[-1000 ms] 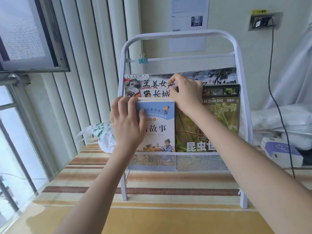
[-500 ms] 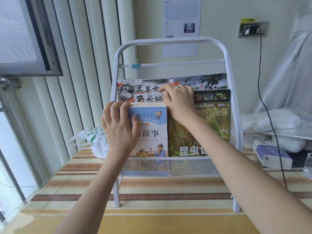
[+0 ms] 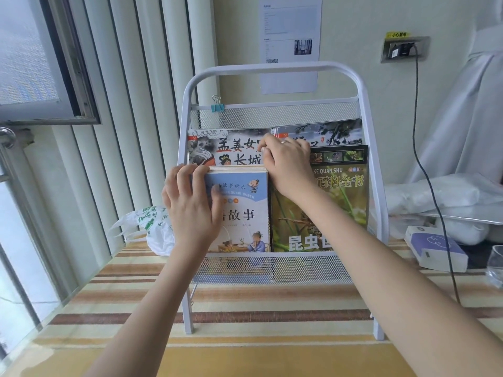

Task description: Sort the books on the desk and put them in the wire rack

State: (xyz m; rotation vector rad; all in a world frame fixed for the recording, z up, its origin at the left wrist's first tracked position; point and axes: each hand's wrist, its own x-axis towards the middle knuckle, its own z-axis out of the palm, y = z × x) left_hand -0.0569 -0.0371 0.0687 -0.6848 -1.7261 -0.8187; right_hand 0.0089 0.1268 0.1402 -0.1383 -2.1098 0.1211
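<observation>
Since a second ago almost nothing in the scene has shifted: our two hands keep their places on the books, and only our view has pulled back and tipped up a little, so the wire rack (image 3: 275, 70) sits lower in the picture.

Our left hand (image 3: 190, 205) grips the left edge of the blue storybook (image 3: 241, 210) in the rack's front pocket, fingers curled over its top left corner and thumb pressed on the cover. Our right hand (image 3: 288, 167) rests at the top of the same stack, fingers bent down into the gap between the blue storybook and the green insect book (image 3: 326, 213) just beside it; whether they pinch any pages there we cannot tell, since the fingertips are hidden.

In the rack's rear pocket stand two more books, a picture book (image 3: 226, 148) with large red lettering behind the blue one and a dark ink-painted book (image 3: 326, 131) behind the green one. A binder clip (image 3: 217, 104) hangs on the rack's top rail.

The striped desk (image 3: 245, 317) in front of the rack shows no loose books, so we judge the task nearly finished, with only squaring up the front stack left. A plastic bag (image 3: 152, 227) lies to the rack's left, a small box (image 3: 435, 248) to its right.
</observation>
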